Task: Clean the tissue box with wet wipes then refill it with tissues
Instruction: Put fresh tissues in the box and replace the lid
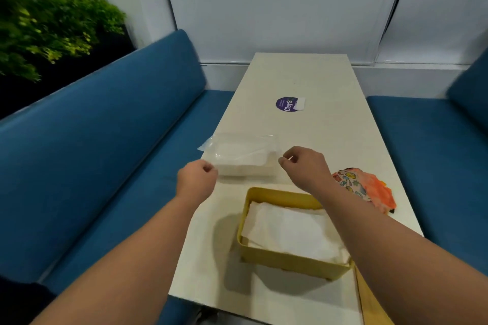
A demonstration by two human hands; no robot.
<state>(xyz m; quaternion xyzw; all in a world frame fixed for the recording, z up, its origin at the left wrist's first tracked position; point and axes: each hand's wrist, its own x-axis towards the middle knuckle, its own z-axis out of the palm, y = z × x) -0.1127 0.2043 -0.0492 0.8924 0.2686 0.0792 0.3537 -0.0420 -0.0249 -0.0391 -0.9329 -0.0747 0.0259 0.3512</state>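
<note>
Now I am reaching both hands past the yellow tissue box (287, 262): left grip (196, 179) and right grip (303, 163), curled, flanking the tissue pack (243, 158), possibly pinching its wrapper.

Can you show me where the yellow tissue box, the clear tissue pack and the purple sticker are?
yellow box (287, 261): head view, on its near wall.
clear pack (243, 155): head view, on its top.
purple sticker (286, 104): head view, on its middle.
</note>
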